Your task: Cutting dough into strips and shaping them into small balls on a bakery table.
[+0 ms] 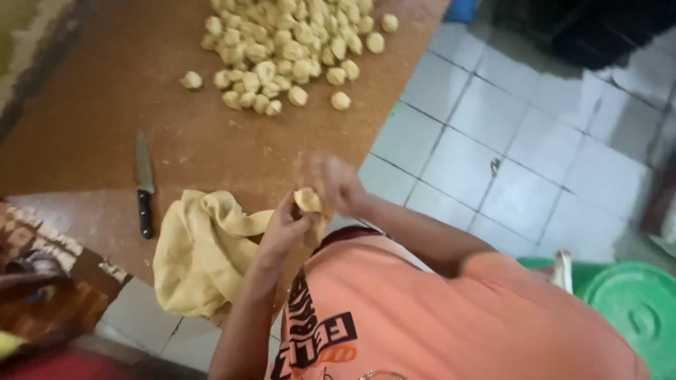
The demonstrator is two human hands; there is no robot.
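Dough piece (307, 200) pinched between left hand (285, 226) and right hand (329, 181) (blurred).

Black-handled knife (144, 184) on the brown table (84, 127); green lid (634, 309) nearby.

knife (144, 184): 1
dough sheet (201, 253): 1
dough piece in hands (307, 200): 1
dough balls (282, 49) in pile: several dozen, too many to count
green lid (634, 313): 1

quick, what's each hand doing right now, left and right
Left hand: closed, pinching the small dough piece at the end of the dough strip.
Right hand: blurred, fingers curled against the same dough piece; grip cannot be told.
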